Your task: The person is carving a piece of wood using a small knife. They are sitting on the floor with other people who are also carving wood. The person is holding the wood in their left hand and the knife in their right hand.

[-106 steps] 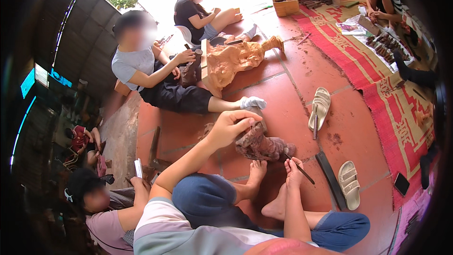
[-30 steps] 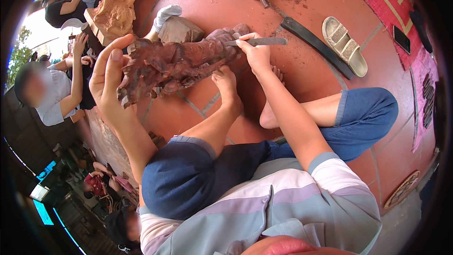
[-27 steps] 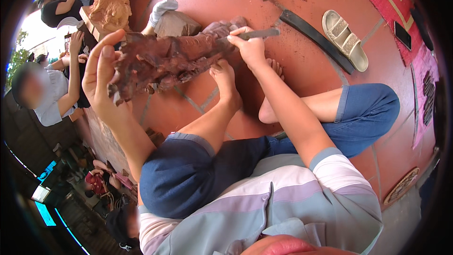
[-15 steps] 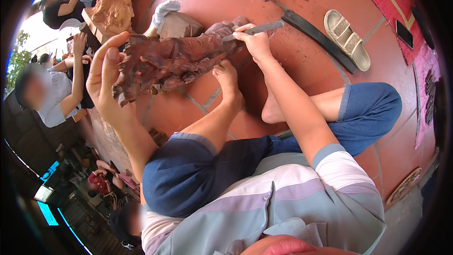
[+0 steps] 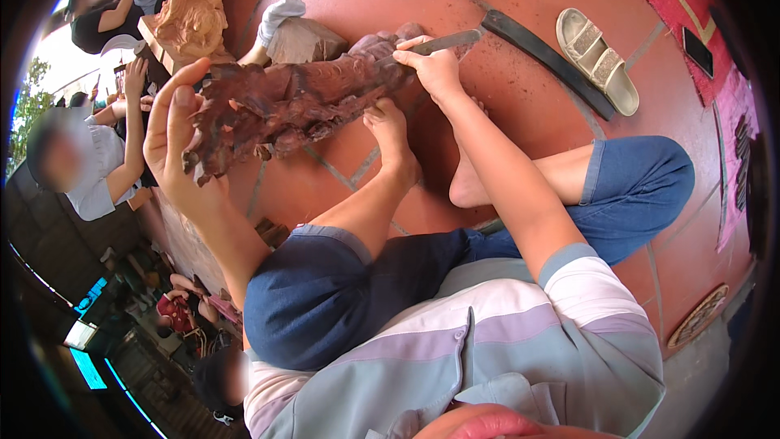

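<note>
One dark wood carving lies on the tiled floor, braced by the open left hand; the right hand grips one chisel. One sandal shows whole, another is cut off.
</note>
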`<state>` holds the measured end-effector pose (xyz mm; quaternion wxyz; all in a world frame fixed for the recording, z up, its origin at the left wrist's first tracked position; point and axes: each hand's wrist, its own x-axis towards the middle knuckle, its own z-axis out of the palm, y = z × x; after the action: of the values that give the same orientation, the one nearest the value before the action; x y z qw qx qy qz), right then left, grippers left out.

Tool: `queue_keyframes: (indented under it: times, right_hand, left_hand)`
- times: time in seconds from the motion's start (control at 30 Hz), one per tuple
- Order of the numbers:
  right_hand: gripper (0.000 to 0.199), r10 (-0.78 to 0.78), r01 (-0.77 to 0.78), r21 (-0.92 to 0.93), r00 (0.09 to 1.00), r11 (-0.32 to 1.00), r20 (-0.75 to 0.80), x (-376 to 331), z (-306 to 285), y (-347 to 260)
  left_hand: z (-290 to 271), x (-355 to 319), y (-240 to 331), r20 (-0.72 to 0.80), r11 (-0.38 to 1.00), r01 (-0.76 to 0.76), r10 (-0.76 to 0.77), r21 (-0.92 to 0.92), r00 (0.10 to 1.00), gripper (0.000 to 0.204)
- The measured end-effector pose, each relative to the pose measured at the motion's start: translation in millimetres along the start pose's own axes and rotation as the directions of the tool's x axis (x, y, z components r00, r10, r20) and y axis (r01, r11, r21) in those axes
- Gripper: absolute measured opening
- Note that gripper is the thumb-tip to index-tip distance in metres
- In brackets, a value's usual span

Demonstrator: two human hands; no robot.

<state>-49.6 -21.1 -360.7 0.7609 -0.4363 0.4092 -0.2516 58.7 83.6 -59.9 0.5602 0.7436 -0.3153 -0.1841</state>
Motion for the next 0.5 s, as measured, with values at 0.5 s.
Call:
queue_keyframes:
  times: [0.5]
  right_hand:
    - [0.013,0.061,-0.063,0.086,0.998,0.994,0.031,0.5,-1.6,0.7]
  left_hand:
    - [4.0,-1.4,-0.4,-0.1,0.999,0.039,-0.037,0.014,0.994,0.027]
